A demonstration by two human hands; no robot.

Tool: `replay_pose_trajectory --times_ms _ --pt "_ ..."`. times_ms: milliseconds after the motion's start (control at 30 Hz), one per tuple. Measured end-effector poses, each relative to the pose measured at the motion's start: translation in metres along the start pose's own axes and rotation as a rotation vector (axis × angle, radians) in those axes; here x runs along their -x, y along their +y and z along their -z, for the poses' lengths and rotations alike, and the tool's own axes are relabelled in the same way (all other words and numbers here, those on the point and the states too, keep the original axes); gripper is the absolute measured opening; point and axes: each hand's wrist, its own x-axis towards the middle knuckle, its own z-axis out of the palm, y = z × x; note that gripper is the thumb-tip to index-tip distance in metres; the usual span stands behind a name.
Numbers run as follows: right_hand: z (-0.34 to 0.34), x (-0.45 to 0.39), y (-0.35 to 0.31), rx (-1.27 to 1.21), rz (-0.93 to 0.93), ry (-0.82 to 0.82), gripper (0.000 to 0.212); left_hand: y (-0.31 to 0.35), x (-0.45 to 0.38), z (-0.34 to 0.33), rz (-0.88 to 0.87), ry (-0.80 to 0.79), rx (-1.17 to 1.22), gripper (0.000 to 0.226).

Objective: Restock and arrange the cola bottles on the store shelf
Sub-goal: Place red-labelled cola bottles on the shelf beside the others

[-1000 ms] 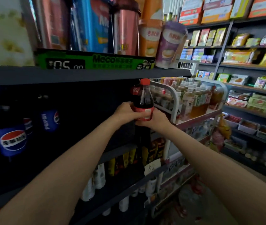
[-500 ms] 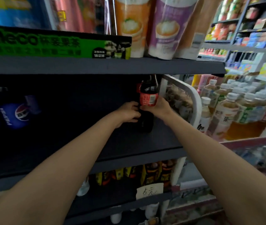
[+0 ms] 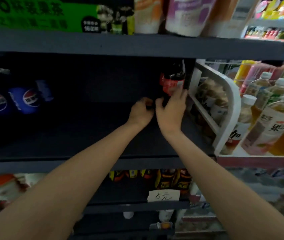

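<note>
A dark cola bottle with a red label stands upright deep in the dark shelf bay, near its right wall. My right hand grips the bottle's lower body below the label. My left hand is just left of it with fingers curled at the bottle's base; the dim light hides whether it holds the bottle. The bottle's cap is hidden by the shelf above.
Blue cola bottles stand at the far left of the same bay. A white wire rack of tea bottles adjoins on the right. Cups sit on the upper shelf. Yellow-labelled bottles and a paper price tag are below.
Both hands have carried the cola bottle from in front of the shelf into the bay and set it further back. The view has closed in on the shelf.
</note>
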Motion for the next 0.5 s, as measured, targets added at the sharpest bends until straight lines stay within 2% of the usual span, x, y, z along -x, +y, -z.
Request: replay_pose_trajectory --times_ms 67,133,233,300,433,500 --pt "-0.011 0.021 -0.02 -0.1 0.099 -0.168 0.029 -0.011 0.01 0.017 -0.011 0.118 0.034 0.031" --pt "-0.027 0.036 -0.045 -0.147 0.116 -0.298 0.024 -0.025 0.024 0.044 -0.017 0.234 0.008 0.027" --pt "-0.056 0.061 -0.091 -0.19 0.134 -0.431 0.023 -0.052 0.065 0.101 -0.135 0.39 -0.128 0.023" --pt "-0.08 0.089 -0.128 -0.23 0.168 -0.524 0.024 -0.077 0.1 0.145 -0.19 0.428 -0.231 0.023" --pt "-0.131 0.176 -0.214 -0.346 0.234 -0.711 0.026 -0.139 0.179 0.245 -0.038 0.544 -0.325 0.027" --pt "-0.157 0.227 -0.262 -0.357 0.313 -0.876 0.025 -0.175 0.229 0.3 0.041 0.609 -0.346 0.025"
